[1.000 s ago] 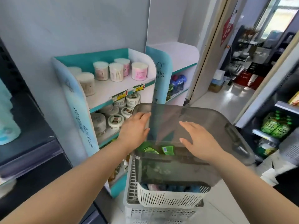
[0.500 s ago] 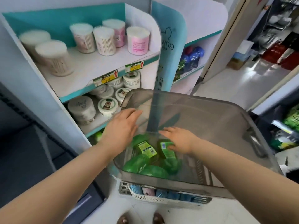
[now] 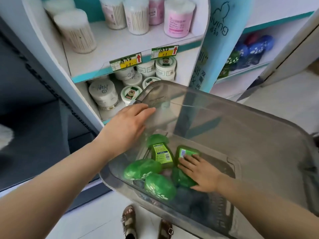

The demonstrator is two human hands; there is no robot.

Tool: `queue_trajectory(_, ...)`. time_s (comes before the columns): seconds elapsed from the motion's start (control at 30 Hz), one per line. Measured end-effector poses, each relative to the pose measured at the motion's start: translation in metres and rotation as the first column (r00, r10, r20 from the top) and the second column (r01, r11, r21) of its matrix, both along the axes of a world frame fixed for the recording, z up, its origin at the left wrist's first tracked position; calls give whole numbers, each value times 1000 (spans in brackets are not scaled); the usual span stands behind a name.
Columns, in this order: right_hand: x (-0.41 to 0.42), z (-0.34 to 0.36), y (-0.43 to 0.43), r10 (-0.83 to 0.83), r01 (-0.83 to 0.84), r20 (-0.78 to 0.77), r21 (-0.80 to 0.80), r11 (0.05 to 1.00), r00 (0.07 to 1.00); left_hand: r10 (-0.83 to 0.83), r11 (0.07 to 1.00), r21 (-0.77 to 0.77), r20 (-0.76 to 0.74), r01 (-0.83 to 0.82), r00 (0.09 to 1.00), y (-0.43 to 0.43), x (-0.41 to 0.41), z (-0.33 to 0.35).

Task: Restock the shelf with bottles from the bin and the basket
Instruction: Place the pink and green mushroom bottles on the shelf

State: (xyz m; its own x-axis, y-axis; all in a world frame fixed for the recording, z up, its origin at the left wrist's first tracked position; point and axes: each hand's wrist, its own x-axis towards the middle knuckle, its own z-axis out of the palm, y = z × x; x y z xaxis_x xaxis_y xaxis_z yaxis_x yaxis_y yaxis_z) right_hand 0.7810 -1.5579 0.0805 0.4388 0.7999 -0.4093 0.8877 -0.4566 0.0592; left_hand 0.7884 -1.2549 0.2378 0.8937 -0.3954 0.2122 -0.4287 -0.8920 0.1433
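Green squat bottles (image 3: 162,153) lie piled in the smoky see-through bin (image 3: 241,135). Right hand (image 3: 200,173) rests flat-fingered on one, left hand (image 3: 127,125) lies loose and flat on the bin's wall. Teal-edged shelf (image 3: 120,47) just behind, pale floor (image 3: 96,219) below.

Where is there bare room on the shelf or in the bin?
Free: the front strip of the upper shelf, between cotton-swab tubs and price tags; the far right floor of the bin, beyond green bottles. Crowded: the lower shelf, packed with white jars; the bin's near left, under the right hand.
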Motion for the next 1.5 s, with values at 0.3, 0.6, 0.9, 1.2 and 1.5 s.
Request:
queue_trajectory(0.3, 31, 61, 12, -444, 635, -456, 500, 589, 771, -79, 996, -50, -35, 78, 996, -7, 4, 6)
queue_trajectory(0.6, 48, 168, 51, 51, 820, -845, 530, 217, 533, -188, 761, -611, -529, -218, 827, -44, 18, 20)
queue_trajectory(0.9, 47, 56, 76, -509, 509, -151, 501, 700, 848, 249, 416, -798, -362, -437, 898, -26, 15, 47)
queue_trajectory(1.2, 52, -5, 130, -553, 606, -276, 174, 776, 786, 317, 555, -730, -258, -399, 913, -20, 9, 26)
queue_trajectory(1.5, 53, -23, 96, -641, 671, -209, 143, 728, 739, 349, 481, -769, -272, -421, 897, -21, 10, 26)
